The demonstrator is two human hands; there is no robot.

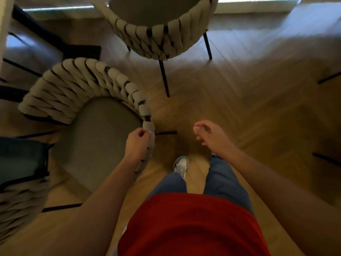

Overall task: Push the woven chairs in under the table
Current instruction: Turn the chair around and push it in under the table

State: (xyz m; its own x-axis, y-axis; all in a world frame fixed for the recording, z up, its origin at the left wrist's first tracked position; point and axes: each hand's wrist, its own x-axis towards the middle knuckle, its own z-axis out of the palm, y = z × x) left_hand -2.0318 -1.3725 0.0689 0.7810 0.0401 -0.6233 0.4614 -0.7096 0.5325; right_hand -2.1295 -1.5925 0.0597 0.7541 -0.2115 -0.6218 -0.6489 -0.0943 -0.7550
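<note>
A woven chair (88, 93) with a thick cream braided back and a grey seat stands at my left, its black legs on the wood floor. My left hand (137, 143) grips the near end of its braided rim. My right hand (208, 134) hangs free over the floor to the right of that chair, fingers loosely curled, holding nothing. A second woven chair (162, 37) stands farther off at the top middle, apart from both hands. The table edge (4, 30) shows as a pale strip at the far left.
Part of a third woven chair (20, 204) lies at the lower left. Black chair legs (328, 78) poke in from the right edge. Herringbone wood floor (249, 108) spreads between the chairs. My legs and one shoe (180, 166) are below.
</note>
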